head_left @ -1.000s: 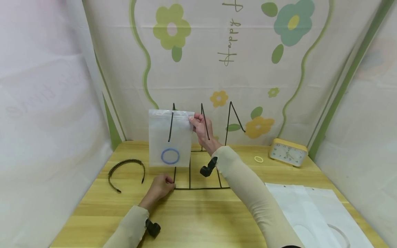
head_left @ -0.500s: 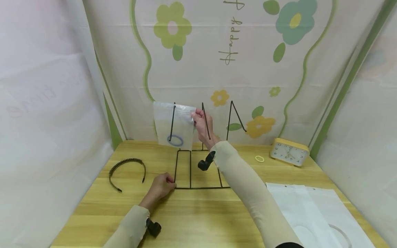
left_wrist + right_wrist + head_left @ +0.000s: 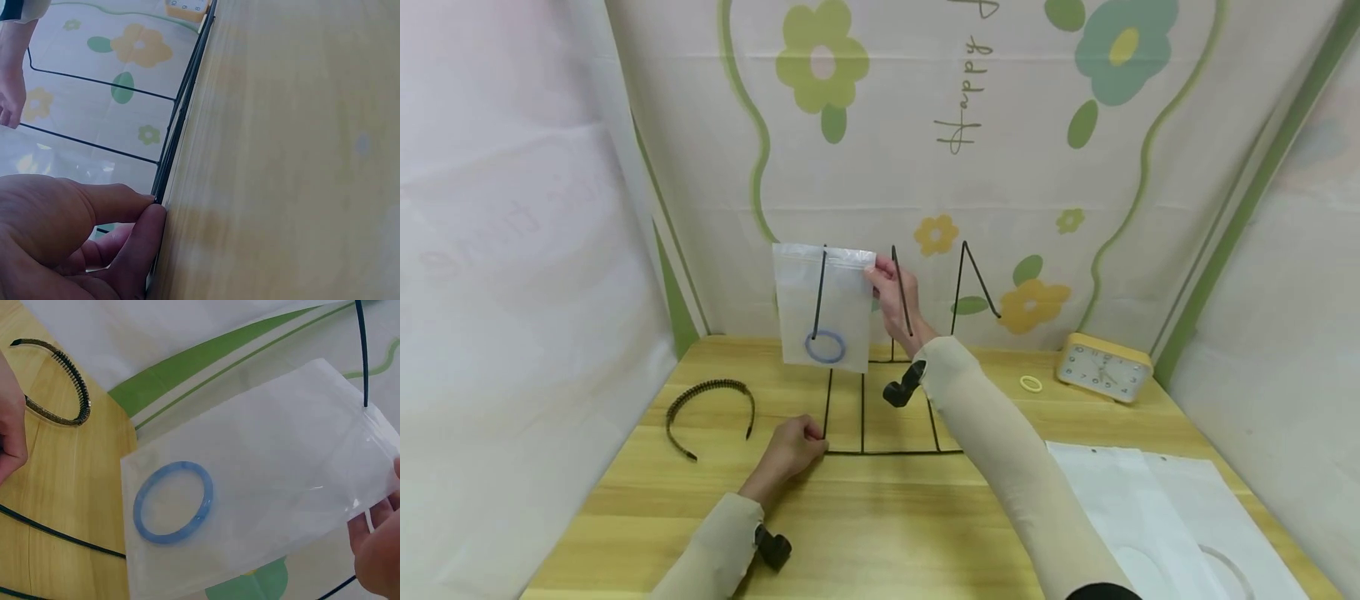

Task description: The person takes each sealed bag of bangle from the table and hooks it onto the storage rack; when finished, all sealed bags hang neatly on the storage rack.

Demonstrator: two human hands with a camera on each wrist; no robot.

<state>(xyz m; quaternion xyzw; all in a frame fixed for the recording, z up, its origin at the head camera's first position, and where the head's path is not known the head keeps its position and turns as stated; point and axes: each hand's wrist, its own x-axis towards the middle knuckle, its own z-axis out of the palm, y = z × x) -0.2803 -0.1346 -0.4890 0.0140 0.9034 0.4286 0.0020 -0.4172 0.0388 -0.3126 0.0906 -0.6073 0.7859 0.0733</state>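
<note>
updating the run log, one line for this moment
left hand: pinches black rack | right hand: holds bag, prong through top | blue ring: inside bag

Head view: looks from above the near side of the bench (image 3: pixel 880 525), forward and down; farthest back, widest, reaching the printed backdrop (image 3: pixel 880 167). Left wrist view: low, close behind the left hand (image 3: pixel 69 231), rolled sideways, sighting along the wire rack (image 3: pixel 862 408). Right wrist view: close on the bag (image 3: pixel 269 487), tilted, facing toward the headband (image 3: pixel 715 384). Head and right wrist share bag and headband; all three catch left and right hand (image 3: pixel 898 296).
</note>
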